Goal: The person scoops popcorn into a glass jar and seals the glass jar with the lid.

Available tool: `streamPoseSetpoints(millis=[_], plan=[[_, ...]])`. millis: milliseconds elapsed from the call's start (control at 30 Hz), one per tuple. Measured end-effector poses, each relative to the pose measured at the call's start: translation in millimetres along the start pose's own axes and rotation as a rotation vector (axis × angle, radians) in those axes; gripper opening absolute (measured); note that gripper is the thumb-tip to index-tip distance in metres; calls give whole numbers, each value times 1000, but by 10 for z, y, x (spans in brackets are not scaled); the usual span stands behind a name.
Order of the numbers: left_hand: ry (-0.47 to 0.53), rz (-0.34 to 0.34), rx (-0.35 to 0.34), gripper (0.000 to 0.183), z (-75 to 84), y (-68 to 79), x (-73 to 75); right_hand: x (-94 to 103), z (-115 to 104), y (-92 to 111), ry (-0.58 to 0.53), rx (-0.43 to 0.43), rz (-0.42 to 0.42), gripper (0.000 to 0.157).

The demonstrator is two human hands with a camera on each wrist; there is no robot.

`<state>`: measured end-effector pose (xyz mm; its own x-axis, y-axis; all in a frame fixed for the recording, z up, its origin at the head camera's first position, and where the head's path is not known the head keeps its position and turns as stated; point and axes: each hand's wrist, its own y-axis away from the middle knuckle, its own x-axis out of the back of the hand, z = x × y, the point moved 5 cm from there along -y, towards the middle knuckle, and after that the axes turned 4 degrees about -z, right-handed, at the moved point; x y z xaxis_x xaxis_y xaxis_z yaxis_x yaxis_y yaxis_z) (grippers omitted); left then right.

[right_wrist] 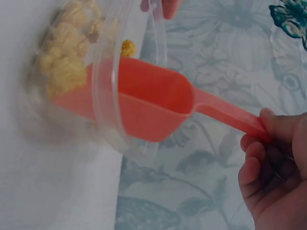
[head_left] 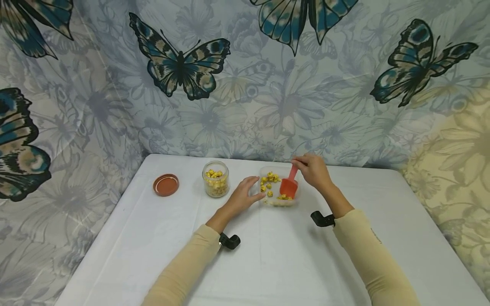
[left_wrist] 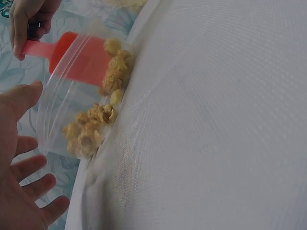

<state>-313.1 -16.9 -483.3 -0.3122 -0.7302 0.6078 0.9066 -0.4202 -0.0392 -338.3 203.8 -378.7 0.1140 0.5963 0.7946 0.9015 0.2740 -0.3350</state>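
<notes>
By its handle, my right hand (head_left: pixel 313 171) pinches a red scoop (right_wrist: pixel 153 103). The scoop's blade reaches down into a clear plastic container (head_left: pixel 278 205), among pieces of yellow popcorn (left_wrist: pixel 88 134). Popcorn lies along the container's bottom, some of it at the scoop's front edge. At the container's left side is my left hand (head_left: pixel 242 197), its thumb and fingers spread beside the rim; whether the thumb touches it I cannot tell. Left of that hand stands a glass jar (head_left: pixel 216 189), lidless and holding popcorn.
A round reddish-brown lid (head_left: pixel 166 185) lies left of the jar. Everything stands near the far edge of a table (head_left: pixel 268 263) with a white cloth. Behind it hangs a backdrop (head_left: pixel 287 102) printed with butterflies and flowers.
</notes>
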Motion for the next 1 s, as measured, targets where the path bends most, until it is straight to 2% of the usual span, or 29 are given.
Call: streamPoseSetpoints(millis=[133,300,433,500,633,800,1000], plan=[[-13,0,-32,67,11,-3,-1,-17,207,72,-106,-148,17,27],[-44,1,-61,67,17,-13,-2,-121,431,230,-329,-343,103,28],[-73,-8,-79,66,11,-25,-7,-246,501,356,-490,-481,170,29],[-79,-17,-74,68,6,-31,-7,-308,501,388,-552,-525,182,29],[-73,-32,-64,71,2,-35,1,-409,475,403,-627,-583,151,31],[-76,-36,-64,71,0,-38,9,-443,491,401,-691,-664,113,34],[-70,-35,-68,71,-12,-23,6,-483,600,414,-823,-770,103,37]])
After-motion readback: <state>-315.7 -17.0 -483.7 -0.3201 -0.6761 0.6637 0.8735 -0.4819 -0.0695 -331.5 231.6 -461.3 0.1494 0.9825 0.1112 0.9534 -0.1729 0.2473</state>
